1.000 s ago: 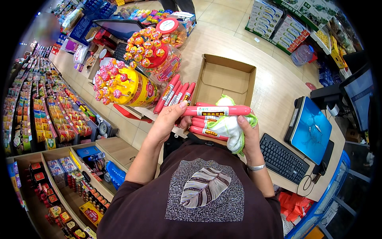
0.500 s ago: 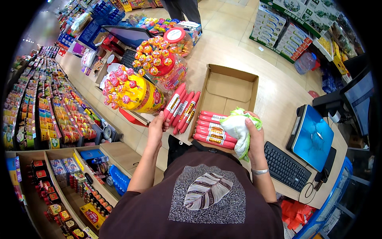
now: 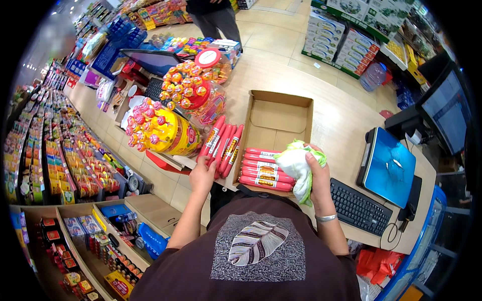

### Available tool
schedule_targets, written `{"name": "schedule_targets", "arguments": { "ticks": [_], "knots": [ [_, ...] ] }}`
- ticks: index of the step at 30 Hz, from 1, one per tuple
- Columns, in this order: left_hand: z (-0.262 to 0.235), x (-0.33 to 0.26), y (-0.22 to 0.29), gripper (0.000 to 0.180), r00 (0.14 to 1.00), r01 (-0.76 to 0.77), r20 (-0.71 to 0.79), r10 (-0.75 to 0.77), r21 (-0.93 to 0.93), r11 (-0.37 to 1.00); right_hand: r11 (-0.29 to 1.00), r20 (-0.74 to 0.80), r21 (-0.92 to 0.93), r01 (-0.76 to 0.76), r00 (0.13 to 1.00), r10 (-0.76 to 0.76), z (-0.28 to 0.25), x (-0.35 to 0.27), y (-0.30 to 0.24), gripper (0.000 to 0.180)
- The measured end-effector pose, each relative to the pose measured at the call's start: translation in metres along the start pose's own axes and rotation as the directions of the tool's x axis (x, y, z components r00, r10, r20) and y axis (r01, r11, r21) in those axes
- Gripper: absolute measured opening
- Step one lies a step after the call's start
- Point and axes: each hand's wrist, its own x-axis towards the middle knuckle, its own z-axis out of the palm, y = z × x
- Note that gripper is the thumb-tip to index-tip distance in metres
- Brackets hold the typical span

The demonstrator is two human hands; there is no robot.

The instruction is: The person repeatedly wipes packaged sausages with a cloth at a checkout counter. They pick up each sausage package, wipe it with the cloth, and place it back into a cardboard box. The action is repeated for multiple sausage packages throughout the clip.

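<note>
Several red-wrapped sausages lie side by side on the counter, left of a shallow cardboard box. My left hand has its fingers closed at the near ends of these loose sausages. Inside the box, a row of sausages lies crosswise at the near end; bare cardboard shows behind them. A white cloth with a green edge is bunched in my right hand, over the right ends of the boxed row, partly hiding them.
Lollipop tubs, one yellow and one with a red top, stand left of the sausages. At right are a black keyboard, a blue-topped device and a monitor. A person stands beyond the counter.
My left hand has shifted from the leftmost sausage's end toward the near ends of the group. My right hand still holds the cloth over the box. The view has shifted slightly.
</note>
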Motion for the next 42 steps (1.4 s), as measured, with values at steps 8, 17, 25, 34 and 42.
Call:
{"name": "schedule_targets", "arguments": {
  "ticks": [8, 17, 25, 34, 42],
  "knots": [
    [0.027, 0.001, 0.1, 0.021, 0.724, -0.657, 0.128, 0.678, -0.169, 0.734, 0.994, -0.172, 0.037, 0.105, 0.98, -0.097, -0.035, 0.008, -0.005, 0.036],
    [0.103, 0.065, 0.123, 0.027, 0.512, -0.67, 0.705, 0.492, -0.032, 0.742, 0.992, -0.048, 0.111, 0.067, 0.997, -0.062, -0.037, -0.003, 0.015, 0.034],
    [0.106, 0.06, 0.115, 0.025, 0.515, -0.639, 0.647, 0.562, -0.147, 0.755, 0.997, 0.002, 0.075, -0.009, 1.0, 0.009, -0.029, -0.004, 0.021, 0.04],
    [0.048, 0.007, 0.129, 0.022, 0.727, 0.08, 0.528, 0.439, -0.7, 0.709, 0.978, -0.247, 0.072, 0.196, 0.954, -0.173, -0.023, -0.001, 0.007, 0.046],
    [-0.002, -0.057, 0.165, 0.024, 0.72, -0.36, 0.204, 0.663, -0.707, 0.609, 0.978, 0.145, 0.03, 0.206, 0.967, -0.208, 0.041, -0.015, 0.018, 0.05]
  ]
}}
